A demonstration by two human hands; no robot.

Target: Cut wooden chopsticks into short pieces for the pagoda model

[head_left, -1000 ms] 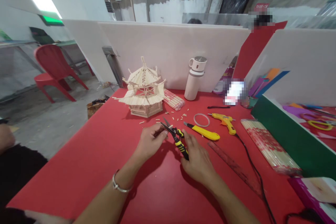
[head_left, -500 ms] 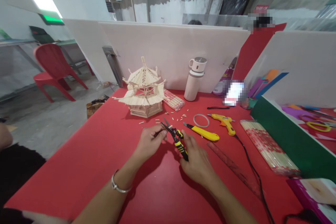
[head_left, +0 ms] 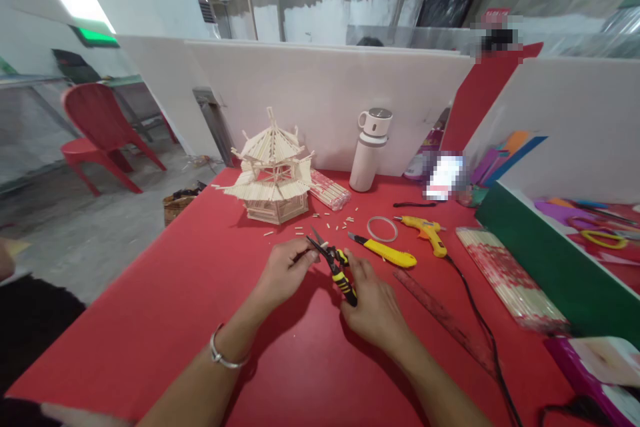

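My right hand grips the yellow-and-black handles of a pair of cutters, whose open blades point up and left. My left hand is pinched on a thin wooden stick held between the blades, just above the red table. A wooden stick pagoda model stands behind the hands. Several short stick offcuts lie scattered between the model and the cutters.
To the right lie a yellow utility knife, a tape ring, a yellow glue gun with black cord, a ruler and a packet of sticks. A white flask and another stick bundle stand by the white partition. A red chair is on the left.
The hands and cutters have barely shifted; the view has drifted slightly, and the person's hand at the far left edge has slipped mostly out of frame.
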